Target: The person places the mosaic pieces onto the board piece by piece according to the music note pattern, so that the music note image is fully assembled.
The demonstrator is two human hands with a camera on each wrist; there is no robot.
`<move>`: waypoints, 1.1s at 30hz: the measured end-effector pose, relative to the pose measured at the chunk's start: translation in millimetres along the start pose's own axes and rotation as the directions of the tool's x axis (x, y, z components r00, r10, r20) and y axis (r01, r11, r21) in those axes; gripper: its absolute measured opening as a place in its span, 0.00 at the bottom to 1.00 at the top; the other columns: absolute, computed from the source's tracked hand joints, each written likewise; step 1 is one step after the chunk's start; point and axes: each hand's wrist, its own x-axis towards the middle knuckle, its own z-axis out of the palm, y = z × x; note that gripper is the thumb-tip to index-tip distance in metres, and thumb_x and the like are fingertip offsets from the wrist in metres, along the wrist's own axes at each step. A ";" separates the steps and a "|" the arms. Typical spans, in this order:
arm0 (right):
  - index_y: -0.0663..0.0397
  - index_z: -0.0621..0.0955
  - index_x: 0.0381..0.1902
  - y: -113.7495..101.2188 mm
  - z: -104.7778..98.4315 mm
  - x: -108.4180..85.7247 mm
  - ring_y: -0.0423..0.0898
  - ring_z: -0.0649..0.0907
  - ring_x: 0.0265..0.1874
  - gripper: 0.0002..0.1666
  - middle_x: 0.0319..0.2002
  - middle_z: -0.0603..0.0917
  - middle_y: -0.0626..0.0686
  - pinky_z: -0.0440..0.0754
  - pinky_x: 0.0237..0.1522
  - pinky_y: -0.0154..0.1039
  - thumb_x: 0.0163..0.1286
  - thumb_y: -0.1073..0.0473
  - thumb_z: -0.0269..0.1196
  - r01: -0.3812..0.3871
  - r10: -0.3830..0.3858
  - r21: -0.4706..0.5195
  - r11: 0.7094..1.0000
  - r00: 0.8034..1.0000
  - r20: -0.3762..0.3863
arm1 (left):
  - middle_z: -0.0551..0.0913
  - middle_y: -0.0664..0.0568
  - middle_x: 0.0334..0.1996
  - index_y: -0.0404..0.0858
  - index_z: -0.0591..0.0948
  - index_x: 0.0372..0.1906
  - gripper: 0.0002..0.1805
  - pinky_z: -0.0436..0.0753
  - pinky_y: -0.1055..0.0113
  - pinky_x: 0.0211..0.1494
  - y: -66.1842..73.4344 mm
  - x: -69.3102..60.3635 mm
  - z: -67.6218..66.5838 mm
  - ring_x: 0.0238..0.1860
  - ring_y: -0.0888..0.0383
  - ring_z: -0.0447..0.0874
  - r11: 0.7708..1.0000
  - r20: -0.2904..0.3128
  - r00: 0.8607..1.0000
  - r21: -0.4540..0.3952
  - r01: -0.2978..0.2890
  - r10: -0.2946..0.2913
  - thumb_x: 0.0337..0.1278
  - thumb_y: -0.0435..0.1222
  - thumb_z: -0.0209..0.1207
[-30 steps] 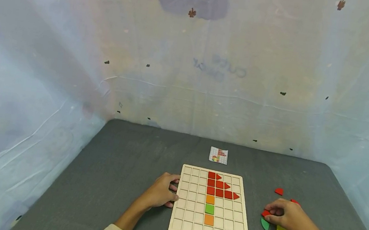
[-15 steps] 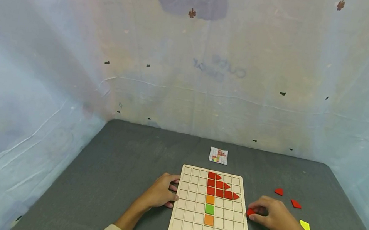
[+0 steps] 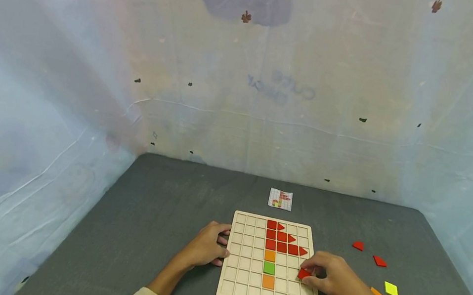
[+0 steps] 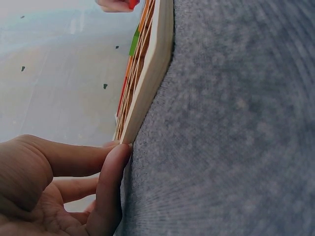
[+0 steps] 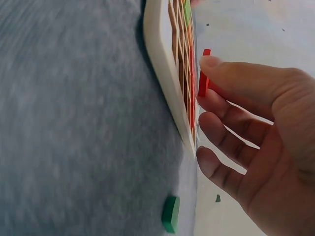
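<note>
A pale wooden grid board (image 3: 240, 290) lies on the table with red, orange and green tiles set in some of its squares. Thumb and index fingertip of my left hand (image 3: 206, 244) touch the board's left edge, spread apart along it. Over the right part of the board, my right hand (image 3: 333, 277) pinches a small red tile (image 5: 204, 78) between thumb and index finger. That tile stands on edge just off the grid in the right wrist view; its full outline is partly hidden by the fingers.
Right of the board lie two loose red tiles (image 3: 380, 261), a yellow tile (image 3: 391, 289) and an orange tile (image 3: 376, 293) partly behind the right wrist. A green tile (image 5: 171, 214) appears in the right wrist view. A small pattern card (image 3: 280, 199) lies beyond the board.
My right hand has carried the red tile leftward from the loose tiles to over the board. The orange tile has come into view behind it. The left hand stays put.
</note>
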 end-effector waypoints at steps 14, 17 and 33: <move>0.41 0.89 0.45 -21.1 12.9 10.9 0.35 0.79 0.41 0.12 0.42 0.86 0.36 0.83 0.43 0.36 0.67 0.47 0.76 0.071 -0.071 0.013 0.997 0.996 0.057 | 0.74 0.39 0.59 0.26 0.71 0.75 0.40 0.92 0.61 0.30 1.5 0.8 -0.3 0.52 0.48 0.79 1.000 0.006 1.000 0.002 0.004 -0.004 0.54 0.19 0.68; 0.40 0.89 0.45 -25.2 15.3 13.0 0.34 0.79 0.40 0.11 0.42 0.86 0.35 0.82 0.42 0.36 0.68 0.47 0.75 0.092 -0.093 0.014 0.996 0.993 0.069 | 0.74 0.39 0.59 0.26 0.71 0.75 0.40 0.92 0.61 0.30 2.4 0.7 -0.2 0.52 0.48 0.79 1.000 0.006 1.000 0.007 0.006 -0.006 0.54 0.19 0.68; 0.38 0.91 0.47 -38.4 33.4 18.8 0.31 0.78 0.42 0.11 0.41 0.82 0.31 0.82 0.46 0.35 0.67 0.51 0.76 0.174 -0.170 -0.023 0.985 0.978 0.117 | 0.74 0.39 0.58 0.25 0.71 0.74 0.39 0.92 0.61 0.30 2.9 -0.6 -0.9 0.53 0.47 0.80 1.000 0.006 1.000 0.007 0.003 -0.003 0.55 0.19 0.68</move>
